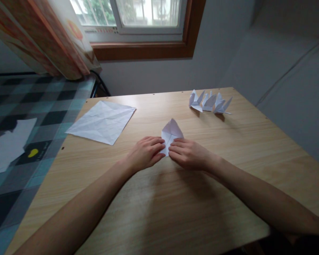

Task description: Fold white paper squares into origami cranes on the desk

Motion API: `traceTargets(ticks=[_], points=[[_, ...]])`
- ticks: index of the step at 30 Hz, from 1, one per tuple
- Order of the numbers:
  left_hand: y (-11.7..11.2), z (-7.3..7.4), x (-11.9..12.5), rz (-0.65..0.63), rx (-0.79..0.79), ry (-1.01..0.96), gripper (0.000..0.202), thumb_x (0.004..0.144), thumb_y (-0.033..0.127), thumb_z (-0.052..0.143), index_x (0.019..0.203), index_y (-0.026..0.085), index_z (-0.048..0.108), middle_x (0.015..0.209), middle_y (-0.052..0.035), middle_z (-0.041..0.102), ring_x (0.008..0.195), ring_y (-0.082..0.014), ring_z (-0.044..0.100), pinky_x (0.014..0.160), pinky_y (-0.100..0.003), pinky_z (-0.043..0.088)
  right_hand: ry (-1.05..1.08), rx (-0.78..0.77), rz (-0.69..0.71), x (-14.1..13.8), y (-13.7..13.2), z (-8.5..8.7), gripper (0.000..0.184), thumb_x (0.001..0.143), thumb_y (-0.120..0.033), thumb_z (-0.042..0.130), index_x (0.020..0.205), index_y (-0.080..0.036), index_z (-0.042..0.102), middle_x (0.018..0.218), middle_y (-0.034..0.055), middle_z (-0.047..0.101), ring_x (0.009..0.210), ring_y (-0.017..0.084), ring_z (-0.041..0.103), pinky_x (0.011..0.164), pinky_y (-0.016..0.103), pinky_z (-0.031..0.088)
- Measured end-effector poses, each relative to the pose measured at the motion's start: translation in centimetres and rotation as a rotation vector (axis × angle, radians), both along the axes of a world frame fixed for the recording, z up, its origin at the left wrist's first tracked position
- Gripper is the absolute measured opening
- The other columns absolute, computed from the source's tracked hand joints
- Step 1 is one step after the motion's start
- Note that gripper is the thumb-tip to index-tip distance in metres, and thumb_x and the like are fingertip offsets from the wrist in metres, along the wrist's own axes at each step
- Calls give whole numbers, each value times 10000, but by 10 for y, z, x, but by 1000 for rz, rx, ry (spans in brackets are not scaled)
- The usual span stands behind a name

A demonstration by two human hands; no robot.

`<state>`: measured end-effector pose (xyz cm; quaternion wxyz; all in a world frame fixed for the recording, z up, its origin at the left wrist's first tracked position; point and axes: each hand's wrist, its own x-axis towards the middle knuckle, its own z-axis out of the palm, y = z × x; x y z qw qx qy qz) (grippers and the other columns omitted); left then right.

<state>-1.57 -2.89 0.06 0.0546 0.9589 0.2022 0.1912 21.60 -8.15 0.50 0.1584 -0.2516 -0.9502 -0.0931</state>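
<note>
A small piece of folded white paper (171, 130) lies on the wooden table in front of me, its pointed flap raised at the far end. My left hand (148, 150) is on the paper's left edge, fingers together and curled over it. From the other side, my right hand (187, 152) grips the right edge, its fingertips near the middle crease. The paper's lower part shows between the fingertips; both thumbs are partly hidden.
Several folded paper cranes (209, 102) stand at the table's back right. A creased square paper sheet (103, 122) lies at the left of the wooden table (117, 219). Beyond the left edge, torn white paper (12, 143) rests on a checked cloth (5, 193).
</note>
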Motion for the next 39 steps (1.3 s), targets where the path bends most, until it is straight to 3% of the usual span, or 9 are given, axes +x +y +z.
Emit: traceTargets(ticks=[7,13,15,18,21,27,30,33,39], points=[[1,-2,-1,-65,-41,-36,221,939,263,545,1052,162,706,1213,-115,706,1150,-237,662,1051,-431,506,-103,46,-114,1,3,7,277,950,-91,471,770,-174,664,738,70,697,733,196,600,1021,421,455],[-1,0,1,-61,-61,-71,208,956,261,522,1007,175,704,1167,-88,724,1138,-230,668,1047,-413,515,-36,90,-152,-2,12,1,286,980,-113,440,851,-193,682,747,52,687,800,206,599,1087,465,399],[-1,0,2,-63,-60,-78,198,953,266,523,997,170,691,1145,-90,726,1130,-234,668,1037,-406,519,6,138,-144,-3,14,-4,263,987,-129,443,930,-203,689,809,51,701,896,214,609,1118,478,367],[0,0,3,-63,-67,-64,202,940,278,532,1028,156,668,1155,-110,712,1140,-243,657,1024,-395,520,165,157,-213,-3,14,-10,211,977,-168,499,1097,-223,663,1089,80,705,1132,243,574,1140,512,327],[0,0,2,-65,-33,-31,251,952,290,517,1115,167,664,1190,-112,697,1141,-246,650,1013,-407,516,323,99,-393,-1,14,-15,299,931,-185,579,1225,-225,608,1331,124,597,1296,298,482,1138,548,318],[-1,-2,2,-65,42,22,281,970,274,490,1141,215,705,1220,-67,705,1176,-256,625,1002,-421,506,330,-63,-550,9,24,-21,342,907,-207,601,1246,-157,603,1382,186,566,1337,338,469,1136,557,338],[-1,-1,2,-72,48,37,293,965,261,483,1155,211,700,1251,-46,701,1197,-266,614,1013,-436,495,267,-111,-532,14,29,-23,485,922,-207,566,1393,-116,501,1511,218,445,1426,340,386,1160,556,312],[-2,1,3,-83,44,57,300,956,239,476,1158,205,694,1274,-36,693,1213,-265,607,1022,-435,485,128,-221,-393,17,30,-22,496,978,-218,449,1469,-147,434,1554,174,412,1469,285,346,1183,533,287],[-4,3,2,-81,23,81,317,955,248,467,1183,203,683,1288,-30,686,1229,-270,595,1021,-438,485,-29,-373,-388,20,32,-19,638,1006,-470,373,1539,-123,319,1591,166,327,1498,270,285,1200,521,258]])
